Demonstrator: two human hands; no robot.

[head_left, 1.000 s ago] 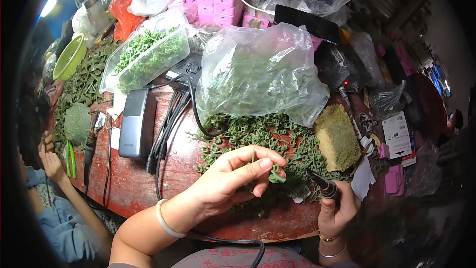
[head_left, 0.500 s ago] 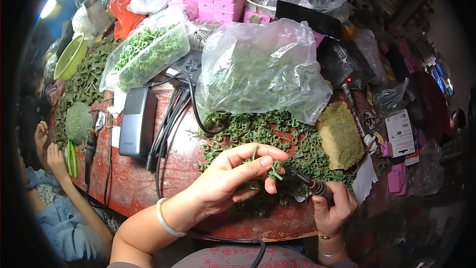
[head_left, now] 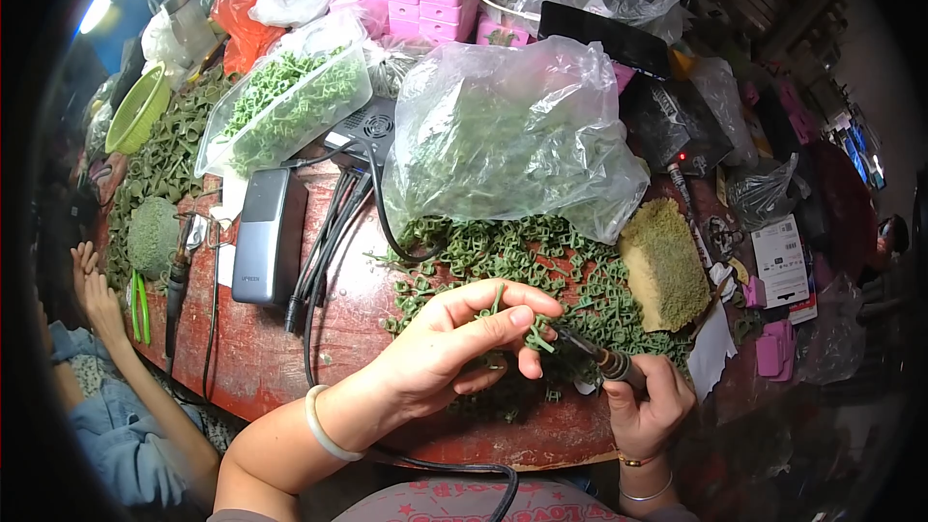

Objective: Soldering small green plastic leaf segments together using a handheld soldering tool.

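Between the thumb and fingers of my left hand [head_left: 474,333] is a small green stemmed piece [head_left: 539,336]. My right hand [head_left: 657,406] is wrapped round the handle of a soldering iron [head_left: 616,365], whose dark tip points left and sits right by the green piece. Whether the tip touches it I cannot tell. Under and beyond both hands lies a wide heap of small green ring-like pieces [head_left: 599,280] on the red table [head_left: 338,367]. A yellowish sponge [head_left: 662,266] covered in green bits lies to the right of the heap.
A clear bag of green pieces [head_left: 512,135] stands behind the heap. Left of it are a tub of green pieces [head_left: 290,92], a grey power bank [head_left: 266,237] and black cables [head_left: 333,242]. Pink boxes [head_left: 425,5] are stacked behind. A co-worker's hands [head_left: 97,295] rest at the left edge.
The soldering iron's tip has shifted very slightly by the green piece. The co-worker's hands at the left have moved a little. My left hand has barely moved.
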